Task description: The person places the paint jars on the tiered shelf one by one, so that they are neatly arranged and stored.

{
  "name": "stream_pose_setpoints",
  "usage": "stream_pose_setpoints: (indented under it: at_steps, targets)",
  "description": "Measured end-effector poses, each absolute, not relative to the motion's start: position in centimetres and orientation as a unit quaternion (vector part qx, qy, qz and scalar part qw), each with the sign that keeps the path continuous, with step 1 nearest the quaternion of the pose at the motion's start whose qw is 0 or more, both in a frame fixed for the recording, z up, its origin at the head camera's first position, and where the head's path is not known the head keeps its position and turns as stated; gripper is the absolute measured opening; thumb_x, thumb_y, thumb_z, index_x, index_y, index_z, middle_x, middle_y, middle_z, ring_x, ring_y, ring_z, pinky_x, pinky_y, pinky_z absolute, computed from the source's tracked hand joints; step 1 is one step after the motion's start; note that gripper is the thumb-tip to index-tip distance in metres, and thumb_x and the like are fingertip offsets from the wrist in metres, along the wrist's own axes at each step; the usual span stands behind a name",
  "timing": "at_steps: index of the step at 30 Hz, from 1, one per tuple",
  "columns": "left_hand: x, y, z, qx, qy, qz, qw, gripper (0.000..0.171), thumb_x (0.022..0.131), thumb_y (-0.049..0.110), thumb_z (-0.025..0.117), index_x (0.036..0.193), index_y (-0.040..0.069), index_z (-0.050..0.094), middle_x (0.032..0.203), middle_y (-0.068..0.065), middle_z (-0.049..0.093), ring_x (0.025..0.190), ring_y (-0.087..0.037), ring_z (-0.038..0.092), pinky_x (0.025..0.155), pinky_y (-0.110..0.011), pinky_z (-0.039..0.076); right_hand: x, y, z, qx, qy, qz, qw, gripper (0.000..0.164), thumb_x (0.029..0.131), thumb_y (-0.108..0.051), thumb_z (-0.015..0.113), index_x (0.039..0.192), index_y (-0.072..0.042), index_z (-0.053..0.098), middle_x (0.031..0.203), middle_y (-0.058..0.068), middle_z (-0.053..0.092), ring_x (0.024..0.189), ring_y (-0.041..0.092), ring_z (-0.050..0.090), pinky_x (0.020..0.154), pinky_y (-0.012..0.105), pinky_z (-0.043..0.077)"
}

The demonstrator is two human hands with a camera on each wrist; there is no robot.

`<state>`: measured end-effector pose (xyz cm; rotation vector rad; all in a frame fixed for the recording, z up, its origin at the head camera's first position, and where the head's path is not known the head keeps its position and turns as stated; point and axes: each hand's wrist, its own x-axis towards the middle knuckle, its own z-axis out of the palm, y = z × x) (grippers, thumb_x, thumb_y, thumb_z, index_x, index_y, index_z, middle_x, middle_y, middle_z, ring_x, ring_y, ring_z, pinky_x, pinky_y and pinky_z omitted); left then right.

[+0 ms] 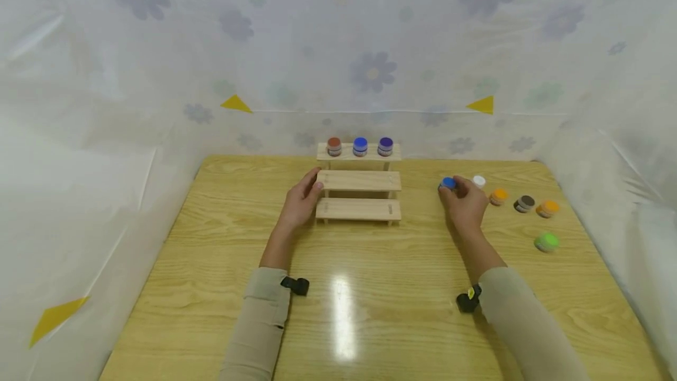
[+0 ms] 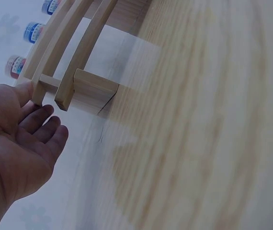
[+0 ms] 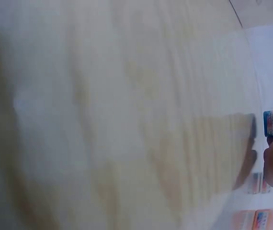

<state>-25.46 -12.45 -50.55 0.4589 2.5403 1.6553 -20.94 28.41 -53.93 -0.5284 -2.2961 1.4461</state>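
My right hand (image 1: pixel 468 207) pinches a small blue-lidded paint jar (image 1: pixel 448 183) between thumb and fingers, right of the rack. In the right wrist view the jar (image 3: pixel 272 123) shows a printed label near the right edge. A three-tier wooden rack (image 1: pixel 359 209) stands at the middle of the table. My left hand (image 1: pixel 300 204) holds the left end of its middle tier, thumb in front and index finger behind. The left wrist view shows the thumb against the board end and the other fingers loosely bent below. On the top tier sit red (image 1: pixel 334 146), blue (image 1: pixel 360 146) and purple (image 1: pixel 385 146) jars.
Right of my right hand stand a white-lidded jar (image 1: pixel 478 181), two orange ones (image 1: pixel 498 196), a black one (image 1: pixel 525 203) and a light green one (image 1: pixel 547 242). A flower-printed sheet (image 1: pixel 296 46) hangs behind the wooden table (image 1: pixel 222 310) and at its sides.
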Motion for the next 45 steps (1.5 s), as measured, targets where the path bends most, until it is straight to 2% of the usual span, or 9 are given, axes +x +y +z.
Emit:
stream_pose_setpoints:
  at_steps: [6, 17, 19, 23, 25, 32, 35, 39, 45]
  targets:
    - [-25.6, -12.3, -50.5, 0.147, 0.826, 0.543, 0.038, 0.056, 0.114, 0.037, 0.049, 0.166, 0.019, 0.038, 0.167, -0.013, 0.039, 0.152, -0.031, 0.042, 0.124, -0.046, 0.038, -20.6, 27.2, -52.8, -0.152, -0.814, 0.526, 0.195, 0.052, 0.097, -0.022, 0.08, 0.143, -0.002, 0.066, 0.14, 0.019, 0.067, 0.133, 0.034, 0.063, 0.109, 0.043, 0.054]
    - [-25.7, -12.1, -50.4, 0.14, 0.822, 0.55, 0.038, 0.055, 0.114, 0.037, 0.049, 0.166, 0.02, 0.039, 0.167, -0.012, 0.04, 0.152, -0.029, 0.043, 0.124, -0.043, 0.039, -20.2, 24.2, -49.7, -0.04, -0.813, 0.525, 0.247, 0.046, 0.095, -0.015, 0.082, 0.136, 0.001, 0.069, 0.133, 0.018, 0.072, 0.127, 0.035, 0.066, 0.103, 0.051, 0.057]
    - [-25.7, -12.1, -50.3, 0.141, 0.821, 0.552, 0.038, 0.056, 0.114, 0.037, 0.049, 0.166, 0.02, 0.039, 0.167, -0.011, 0.04, 0.152, -0.029, 0.043, 0.124, -0.043, 0.038, -20.2, 23.5, -49.0, -0.02, -0.813, 0.523, 0.255, 0.045, 0.095, -0.014, 0.083, 0.135, 0.002, 0.07, 0.131, 0.018, 0.072, 0.126, 0.034, 0.067, 0.104, 0.045, 0.057]
    - [-25.7, -12.1, -50.3, 0.141, 0.82, 0.554, 0.039, 0.055, 0.114, 0.036, 0.049, 0.166, 0.019, 0.038, 0.167, -0.012, 0.04, 0.151, -0.03, 0.043, 0.124, -0.044, 0.038, -20.3, 22.0, -47.7, 0.012, -0.816, 0.513, 0.265, 0.043, 0.093, -0.011, 0.084, 0.132, 0.003, 0.072, 0.127, 0.018, 0.074, 0.122, 0.033, 0.07, 0.101, 0.023, 0.056]
    - [-25.8, -12.1, -50.3, 0.139, 0.821, 0.552, 0.039, 0.055, 0.114, 0.036, 0.049, 0.166, 0.019, 0.039, 0.167, -0.012, 0.04, 0.151, -0.03, 0.043, 0.124, -0.044, 0.039, -20.3, 21.1, -47.3, 0.024, -0.817, 0.514, 0.262, 0.042, 0.093, -0.011, 0.084, 0.131, 0.003, 0.072, 0.126, 0.017, 0.075, 0.121, 0.033, 0.07, 0.1, 0.018, 0.055]
    - [-25.6, -12.2, -50.4, 0.136, 0.825, 0.548, 0.039, 0.055, 0.114, 0.035, 0.049, 0.165, 0.019, 0.039, 0.167, -0.013, 0.041, 0.151, -0.031, 0.043, 0.124, -0.044, 0.038, -21.0, 17.8, -46.4, 0.05, -0.803, 0.547, 0.231, 0.042, 0.094, -0.012, 0.083, 0.132, 0.001, 0.072, 0.127, 0.017, 0.075, 0.122, 0.034, 0.07, 0.104, 0.052, 0.056]
    - [-25.6, -12.2, -50.4, 0.141, 0.823, 0.549, 0.039, 0.055, 0.114, 0.034, 0.05, 0.165, 0.017, 0.039, 0.166, -0.013, 0.041, 0.152, -0.031, 0.042, 0.125, -0.043, 0.037, -21.5, 16.2, -45.9, 0.058, -0.795, 0.56, 0.226, 0.042, 0.093, -0.01, 0.084, 0.132, 0.001, 0.072, 0.127, 0.017, 0.074, 0.122, 0.034, 0.07, 0.103, 0.055, 0.056]
    - [-25.5, -12.3, -50.4, 0.14, 0.824, 0.549, 0.033, 0.054, 0.114, 0.032, 0.051, 0.165, 0.015, 0.04, 0.165, -0.014, 0.043, 0.152, -0.031, 0.043, 0.125, -0.044, 0.037, -22.3, 14.0, -45.6, 0.069, -0.8, 0.557, 0.212, 0.04, 0.093, -0.012, 0.085, 0.13, -0.001, 0.074, 0.126, 0.015, 0.076, 0.118, 0.032, 0.072, 0.103, 0.049, 0.058]
    - [-25.5, -12.2, -50.5, 0.13, 0.822, 0.553, 0.041, 0.054, 0.114, 0.035, 0.051, 0.165, 0.021, 0.041, 0.165, -0.011, 0.044, 0.151, -0.028, 0.043, 0.124, -0.043, 0.037, -23.4, 11.2, -45.8, 0.094, -0.828, 0.522, 0.183, 0.041, 0.093, -0.014, 0.085, 0.13, -0.002, 0.074, 0.126, 0.013, 0.076, 0.119, 0.032, 0.072, 0.103, 0.048, 0.058]
